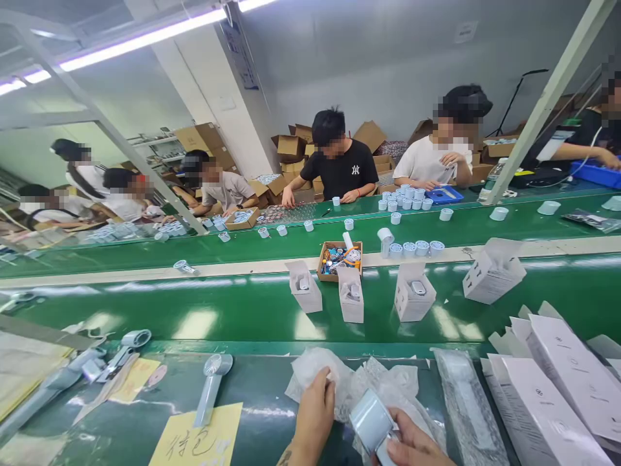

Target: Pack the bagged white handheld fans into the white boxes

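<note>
My left hand (314, 408) pinches the edge of a clear crinkled plastic bag (334, 378) at the near edge of the bench. My right hand (412, 446) grips a small pale-blue device (371, 424) partly wrapped in the plastic, low in the view. A light-blue handheld fan (212, 388) lies flat to the left of my hands, above a yellow paper note (201, 440) with handwriting.
Flat white cartons (563, 395) are stacked at the right, beside a bagged grey part (468, 408). Several open white boxes (413, 291) ride the green conveyor (242, 310), with a brown box of parts (338, 259) behind. Several people sit working across the belt.
</note>
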`<state>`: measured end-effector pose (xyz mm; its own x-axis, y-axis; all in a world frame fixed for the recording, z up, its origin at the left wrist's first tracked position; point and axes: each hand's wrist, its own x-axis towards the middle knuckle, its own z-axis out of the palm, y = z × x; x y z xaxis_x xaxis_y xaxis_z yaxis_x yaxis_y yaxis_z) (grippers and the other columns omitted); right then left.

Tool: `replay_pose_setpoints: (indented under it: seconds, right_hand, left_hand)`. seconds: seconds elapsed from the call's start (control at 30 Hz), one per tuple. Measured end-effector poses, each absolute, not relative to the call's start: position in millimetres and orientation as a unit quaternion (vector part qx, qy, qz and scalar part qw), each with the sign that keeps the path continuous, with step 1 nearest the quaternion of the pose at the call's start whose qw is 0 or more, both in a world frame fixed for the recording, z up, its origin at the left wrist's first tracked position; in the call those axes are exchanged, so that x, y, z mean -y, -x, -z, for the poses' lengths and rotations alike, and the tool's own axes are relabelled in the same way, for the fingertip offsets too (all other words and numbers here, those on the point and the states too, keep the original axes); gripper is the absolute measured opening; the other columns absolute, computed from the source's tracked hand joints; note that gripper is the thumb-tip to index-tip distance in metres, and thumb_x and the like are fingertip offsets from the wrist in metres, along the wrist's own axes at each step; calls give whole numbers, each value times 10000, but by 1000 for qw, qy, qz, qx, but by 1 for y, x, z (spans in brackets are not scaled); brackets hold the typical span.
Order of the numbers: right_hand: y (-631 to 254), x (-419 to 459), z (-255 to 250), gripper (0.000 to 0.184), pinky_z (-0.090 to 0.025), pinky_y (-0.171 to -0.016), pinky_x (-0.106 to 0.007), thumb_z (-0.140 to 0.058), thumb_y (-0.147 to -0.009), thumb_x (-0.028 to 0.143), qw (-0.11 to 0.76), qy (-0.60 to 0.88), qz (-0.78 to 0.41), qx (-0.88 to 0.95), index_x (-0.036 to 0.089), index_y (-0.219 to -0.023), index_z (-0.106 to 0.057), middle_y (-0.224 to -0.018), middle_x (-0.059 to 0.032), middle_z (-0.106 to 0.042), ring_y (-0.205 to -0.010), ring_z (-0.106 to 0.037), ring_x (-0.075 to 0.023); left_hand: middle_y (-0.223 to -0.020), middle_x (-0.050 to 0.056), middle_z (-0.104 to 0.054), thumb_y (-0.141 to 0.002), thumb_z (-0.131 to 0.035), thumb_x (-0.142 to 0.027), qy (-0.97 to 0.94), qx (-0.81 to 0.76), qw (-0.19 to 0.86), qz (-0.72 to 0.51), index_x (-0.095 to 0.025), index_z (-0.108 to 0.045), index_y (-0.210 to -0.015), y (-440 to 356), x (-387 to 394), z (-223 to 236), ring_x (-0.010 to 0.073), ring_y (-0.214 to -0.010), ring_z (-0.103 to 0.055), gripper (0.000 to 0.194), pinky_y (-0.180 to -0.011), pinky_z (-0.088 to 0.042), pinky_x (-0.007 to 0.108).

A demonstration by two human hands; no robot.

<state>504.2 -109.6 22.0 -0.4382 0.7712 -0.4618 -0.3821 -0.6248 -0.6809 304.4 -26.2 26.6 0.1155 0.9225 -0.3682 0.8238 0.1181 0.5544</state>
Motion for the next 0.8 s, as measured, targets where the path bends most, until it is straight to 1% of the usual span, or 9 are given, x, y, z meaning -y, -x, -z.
replay_pose_setpoints:
  seconds: [0.07,0.13,0.17,0.27,0.37,0.5,0.57,0.67,0.8]
  right_hand:
    - [-500,99,-27,1454,-333,-554,-212,-868,-410,680,318,375,-824,282,107,-1465,-47,-689,45,-644,-542,-513,-89]
    - [-498,89,-36,1563,-305,-513,-199,-904,-374,585,287,349,-850,270,90,-1473,91,-696,44,-659,-507,-492,-75]
    - [-498,86,-41,1482,-319,-511,-198,-898,-422,544,280,339,-861,257,86,-1486,26,-713,19,-678,-520,-523,-82]
    - [-501,86,-50,943,-414,-549,-214,-839,-592,466,301,348,-856,237,125,-1365,-420,-784,-28,-698,-605,-628,-120]
    - [-503,97,-48,646,-462,-561,-226,-829,-639,477,346,379,-825,236,169,-1164,-614,-879,-18,-700,-615,-646,-111]
    - [-502,110,-47,551,-445,-535,-204,-799,-682,541,370,382,-822,204,152,-1031,-623,-702,8,-683,-576,-662,-113]
    - [-502,113,-50,541,-446,-528,-207,-787,-699,541,389,376,-822,178,157,-1030,-599,-697,6,-685,-581,-684,-131]
    - [-502,115,-53,579,-456,-507,-212,-794,-694,557,410,385,-805,190,159,-1060,-589,-775,-2,-681,-579,-687,-136]
    - [-499,117,-46,678,-472,-474,-224,-827,-631,585,410,422,-776,226,200,-1117,-553,-1064,-43,-655,-530,-640,-86]
  left_hand:
    - [-952,105,-718,-941,-396,-312,-677,-600,413,-108,-140,-663,-1097,-298,32,-49,225,-916,-632,354,-836,-437,305]
    - [-799,55,-681,-903,-485,-419,-650,-536,512,-171,-167,-695,-848,-294,37,-66,192,-782,-580,333,-732,-416,284]
    - [-728,29,-644,-870,-548,-472,-610,-518,562,-211,-169,-682,-765,-292,39,-71,170,-723,-539,347,-691,-395,273]
    - [-644,-30,-557,-679,-800,-499,-393,-516,681,-340,-165,-638,-704,-290,47,-76,109,-632,-455,372,-640,-349,244]
    - [-721,-17,-580,-569,-897,-461,-216,-482,749,-399,-167,-605,-749,-297,56,-72,119,-693,-507,452,-696,-388,266]
    - [-712,-34,-547,-600,-858,-562,-351,-436,747,-358,-175,-572,-811,-304,61,-73,110,-689,-449,525,-653,-333,245]
    - [-707,-43,-534,-567,-872,-524,-412,-428,748,-297,-176,-545,-796,-302,58,-77,112,-691,-431,529,-642,-311,244]
    - [-673,-46,-489,-640,-782,-439,-481,-483,689,-246,-173,-527,-737,-298,55,-77,119,-678,-410,381,-640,-309,254]
    - [-661,-21,-482,-840,-508,-319,-599,-555,522,-247,-158,-571,-725,-312,57,-69,131,-648,-446,208,-619,-361,263]
